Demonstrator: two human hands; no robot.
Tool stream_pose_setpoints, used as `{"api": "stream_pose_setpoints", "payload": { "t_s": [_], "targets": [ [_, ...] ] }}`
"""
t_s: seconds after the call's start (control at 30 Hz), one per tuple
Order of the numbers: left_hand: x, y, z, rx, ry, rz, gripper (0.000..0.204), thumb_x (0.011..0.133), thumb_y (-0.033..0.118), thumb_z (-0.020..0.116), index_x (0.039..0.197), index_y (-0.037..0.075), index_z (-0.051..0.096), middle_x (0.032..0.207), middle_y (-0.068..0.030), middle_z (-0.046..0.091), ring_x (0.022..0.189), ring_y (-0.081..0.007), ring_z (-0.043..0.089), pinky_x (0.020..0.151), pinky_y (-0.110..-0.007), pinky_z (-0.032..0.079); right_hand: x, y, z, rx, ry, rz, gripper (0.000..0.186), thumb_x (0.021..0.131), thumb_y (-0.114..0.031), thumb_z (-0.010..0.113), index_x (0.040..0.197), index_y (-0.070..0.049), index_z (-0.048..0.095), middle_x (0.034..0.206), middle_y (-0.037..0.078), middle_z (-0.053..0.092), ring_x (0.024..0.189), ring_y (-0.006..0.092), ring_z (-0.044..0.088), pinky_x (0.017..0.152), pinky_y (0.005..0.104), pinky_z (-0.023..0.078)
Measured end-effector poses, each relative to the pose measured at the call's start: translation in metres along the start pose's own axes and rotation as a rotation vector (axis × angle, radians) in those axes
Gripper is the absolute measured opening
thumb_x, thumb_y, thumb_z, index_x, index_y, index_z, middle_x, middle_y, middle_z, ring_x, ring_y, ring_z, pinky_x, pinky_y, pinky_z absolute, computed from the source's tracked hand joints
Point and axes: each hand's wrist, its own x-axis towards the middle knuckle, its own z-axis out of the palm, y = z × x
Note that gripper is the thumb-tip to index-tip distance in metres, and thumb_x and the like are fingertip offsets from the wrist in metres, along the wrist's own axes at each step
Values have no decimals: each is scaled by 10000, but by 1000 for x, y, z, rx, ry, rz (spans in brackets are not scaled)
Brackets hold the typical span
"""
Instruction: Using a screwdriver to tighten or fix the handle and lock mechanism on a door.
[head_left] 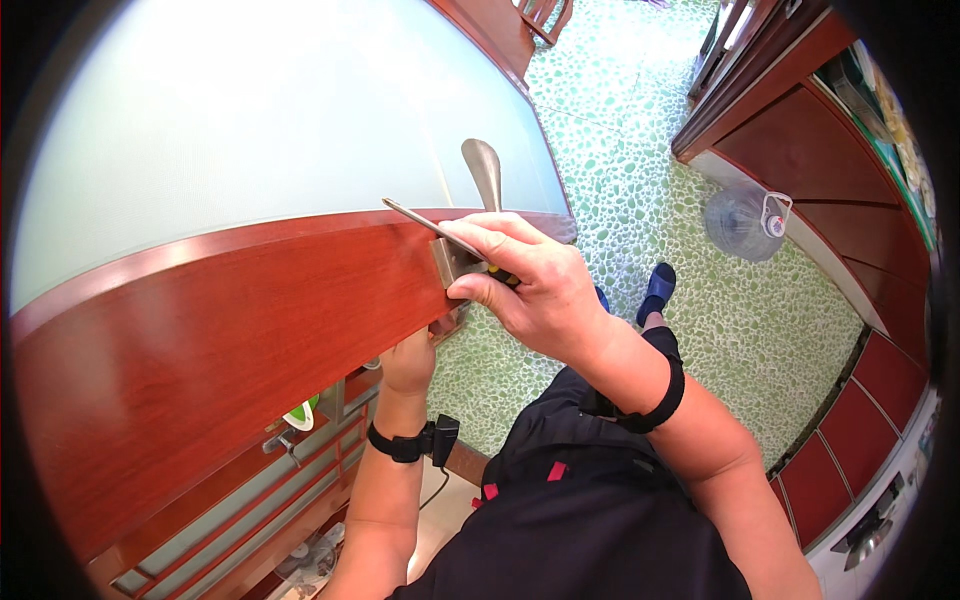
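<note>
My right hand (535, 280) is closed on a screwdriver (420, 215) with a black-and-yellow handle, its bare shaft pointing up to the left. The thumb and fingers are at a metal plate (445, 262) on the end of a red-brown wooden edge (230, 330). A flat metal lever (482, 170) stands up beside the frosted glass panel (260, 110). Below the wooden edge, my left hand (407, 358) reaches up, its fingers mostly hidden by the wood and my right hand.
A large water jug (740, 225) stands on the speckled green floor (620, 140) beside red-brown cabinets (820, 160). More red cabinet fronts (885, 380) curve along the right. A green-and-white object (300, 415) shows under the wood at left, near a metal fitting (280, 440).
</note>
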Motion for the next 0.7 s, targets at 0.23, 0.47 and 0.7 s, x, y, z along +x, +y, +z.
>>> {"api": "stream_pose_setpoints", "payload": {
  "t_s": [0.23, 0.47, 0.7],
  "targets": [
    [4, 3, 30, 59, 178, 176, 238, 1078, 123, 531, 929, 19, 685, 751, -11, 637, 586, -79, 531, 510, -242, 396, -4, -7, 10, -178, 66, -21, 412, 880, -288, 822, 1241, -132, 698, 1127, 42, 739, 835, 284, 750, 659, 362, 600],
    [11, 5, 29, -88, 210, 151, 240, 1077, 219, 609, 1075, -3, 699, 842, -45, 686, 560, -74, 576, 438, -229, 437, -2, -13, 10, -144, 34, 52, 410, 914, -213, 806, 1282, -72, 694, 1129, 118, 741, 921, 347, 752, 747, 391, 608],
    [10, -6, 11, -116, 192, 70, 244, 1078, 212, 604, 1164, 9, 706, 899, -59, 715, 629, -87, 633, 453, -230, 486, -2, -12, 7, -104, -22, 15, 426, 921, -225, 810, 1307, -83, 696, 1167, 106, 736, 937, 329, 751, 766, 381, 615]
  ]
}}
